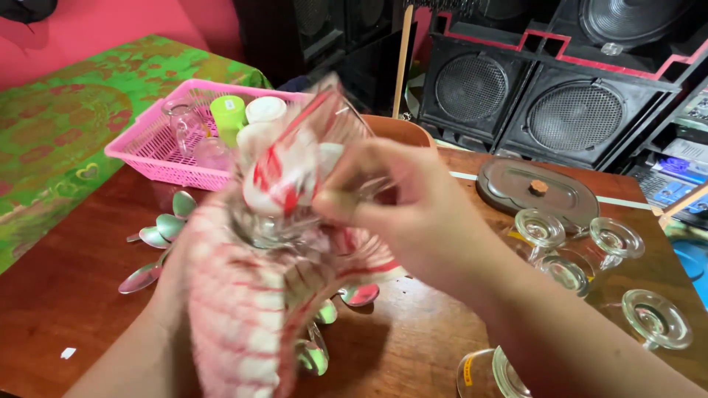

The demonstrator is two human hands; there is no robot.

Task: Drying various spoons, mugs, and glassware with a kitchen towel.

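The glass [310,158] is held up over the middle of the wooden table [66,287], tilted, its mouth towards the upper right and its foot low on the left. It is clear and blurred. A red-and-white checked cloth [243,309] is stuffed into it; the bunched cloth shows through the wall of the glass, and the rest hangs down from the foot in a wide fold over the left forearm.

The right hand [409,210] is closed on the glass from the right, with the thumb and fingers bent around its upper part and the cloth. The left hand [173,276] is almost wholly hidden under the hanging cloth; it seems to hold the foot of the glass through the cloth, but I cannot tell how its fingers lie.

Below the cloth, metal spoons [158,236] lie spread on the table, some to the left and some just under the glass. Behind the glass stands a pink basket [147,147] with a light green cup [227,114], white cups [265,109] and a small clear glass in it. It stands at the edge of a green patterned tablecloth [59,125].

To the right, more stemmed glasses [568,250] stand upside down on the table, close together, with another at the lower edge near the right forearm. Beyond them lies a dark oval lid [538,191] with a small brown knob. Black loudspeakers [575,110] stand behind the table.
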